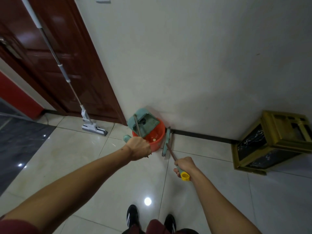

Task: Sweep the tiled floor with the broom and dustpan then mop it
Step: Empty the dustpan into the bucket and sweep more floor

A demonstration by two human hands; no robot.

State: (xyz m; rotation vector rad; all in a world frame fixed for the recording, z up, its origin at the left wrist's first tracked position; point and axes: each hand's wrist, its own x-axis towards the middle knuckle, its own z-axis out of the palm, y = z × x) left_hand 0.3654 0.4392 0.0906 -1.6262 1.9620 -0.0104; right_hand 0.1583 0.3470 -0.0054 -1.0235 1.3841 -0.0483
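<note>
My left hand (138, 148) grips the handle of a teal dustpan (144, 122), which is tipped over an orange bucket (156, 137) standing against the white wall. My right hand (184, 166) holds the broom's handle near its yellow end cap (185, 176). The teal broom head (167, 141) rests on the tiled floor (101, 166) just right of the bucket, by the skirting. A white sponge mop (94, 128) leans against the dark red door at the left.
A gold-framed box with dark marbled panels (270, 142) sits on the floor at the right wall. The dark red door (67, 65) and its frame stand left of the bucket. A darker floor area (20, 141) lies at far left. My shoes (133, 215) show at the bottom.
</note>
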